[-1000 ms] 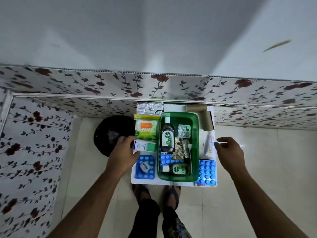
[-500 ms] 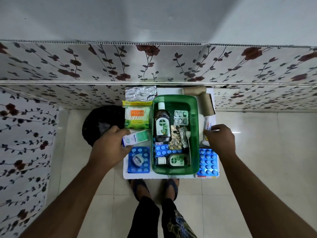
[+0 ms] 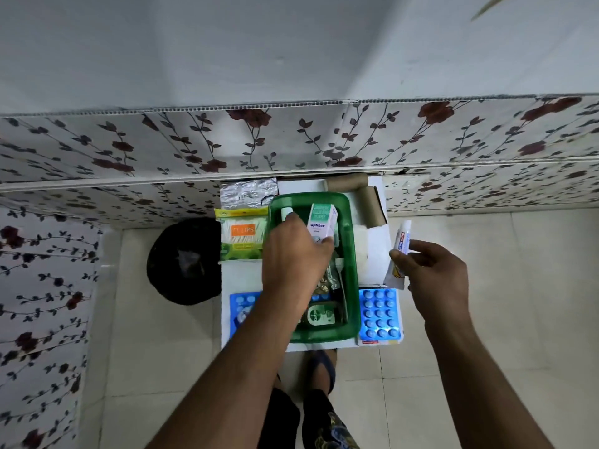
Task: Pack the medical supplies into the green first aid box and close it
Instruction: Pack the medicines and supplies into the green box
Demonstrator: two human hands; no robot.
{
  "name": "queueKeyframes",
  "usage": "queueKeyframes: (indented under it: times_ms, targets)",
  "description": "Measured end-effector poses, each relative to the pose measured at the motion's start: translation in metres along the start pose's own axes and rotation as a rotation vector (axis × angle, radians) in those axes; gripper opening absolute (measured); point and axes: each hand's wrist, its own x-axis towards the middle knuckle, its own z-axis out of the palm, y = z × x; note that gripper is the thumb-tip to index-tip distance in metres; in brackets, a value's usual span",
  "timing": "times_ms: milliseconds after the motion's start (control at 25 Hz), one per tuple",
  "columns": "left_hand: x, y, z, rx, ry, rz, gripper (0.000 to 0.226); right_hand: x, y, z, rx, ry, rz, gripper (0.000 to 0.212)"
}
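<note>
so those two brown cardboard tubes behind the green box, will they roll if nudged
Probably. The two brown cardboard tubes lie on their sides on the white board, so a sideways push would likely roll them. They look hollow, so probably light and easy to crush. One lies beside the green plastic box, which might stop it.

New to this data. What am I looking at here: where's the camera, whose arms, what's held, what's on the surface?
No machine: a person works with bare hands, and the single wide-angle camera sits on their head, looking down.

The left hand holds a small Optibex carton over the open green first aid box, which already holds a Dettol bottle and pill strips. The right hand pinches a white tube beside the box.

On the white table: a cotton-bud pack, a blue blister sheet, and cardboard rolls.
</note>
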Motion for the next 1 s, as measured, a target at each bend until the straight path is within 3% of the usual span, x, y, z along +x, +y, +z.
queueKeyframes:
  times_ms: [200,280,400,520,640,840,1000]
  targets:
    - [0.02,-0.003,0.048,-0.041,-0.055,-0.038,0.03,0.001,-0.006,-0.004,-0.004,-0.036,-0.033,0.017]
    - [0.02,-0.003,0.047,-0.08,-0.123,-0.016,0.023,0.001,-0.009,-0.005,-0.004,-0.064,-0.019,0.017]
    - [0.01,-0.007,0.022,-0.077,-0.214,0.081,0.033,-0.012,-0.019,0.003,-0.013,-0.099,-0.039,0.016]
    - [-0.004,-0.028,-0.025,-0.239,-0.055,0.107,0.027,-0.03,-0.041,0.033,-0.139,-0.163,-0.151,0.021]
    - [-0.005,-0.077,-0.056,-0.336,0.137,-0.012,0.013,-0.034,-0.054,0.077,-0.401,-0.226,-0.278,0.025]
    - [0.004,-0.137,-0.049,-0.312,0.168,-0.121,0.013,-0.017,-0.059,0.125,-0.869,-0.217,-0.477,0.005]
    - [0.003,-0.158,-0.037,-0.311,0.147,-0.077,0.014,-0.022,-0.066,0.134,-1.022,-0.225,-0.57,0.01]
